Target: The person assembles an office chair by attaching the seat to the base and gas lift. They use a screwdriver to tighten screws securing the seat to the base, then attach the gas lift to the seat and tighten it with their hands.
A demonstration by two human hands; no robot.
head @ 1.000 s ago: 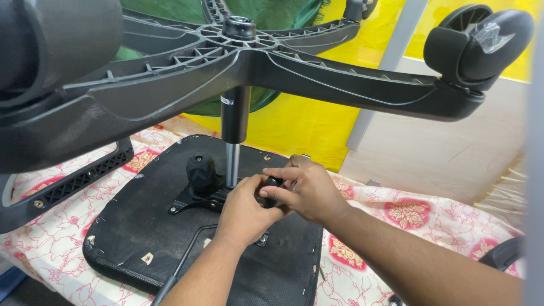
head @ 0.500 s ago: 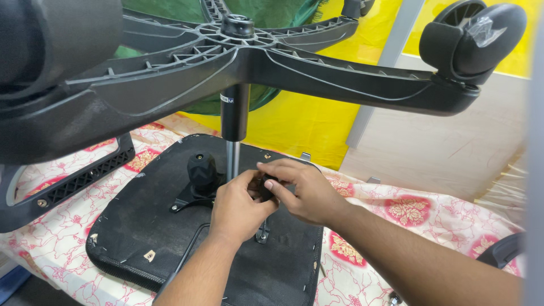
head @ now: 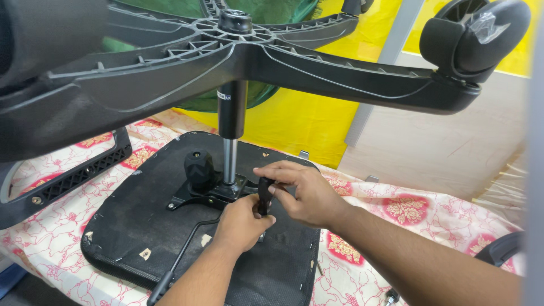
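Floral cloth (head: 408, 209) on table, armrest (head: 68, 178) at left, yellow sheet (head: 306, 119) & green cloth (head: 266, 11) behind.

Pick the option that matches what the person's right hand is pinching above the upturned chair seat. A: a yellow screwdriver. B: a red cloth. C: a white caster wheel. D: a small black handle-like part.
D: the right hand pinches a small black part with thumb and forefinger, just above the left hand, over the black seat underside.

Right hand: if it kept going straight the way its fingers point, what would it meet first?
The right hand points left, so probably the chrome gas-lift column, then the black knob; depth is unclear.
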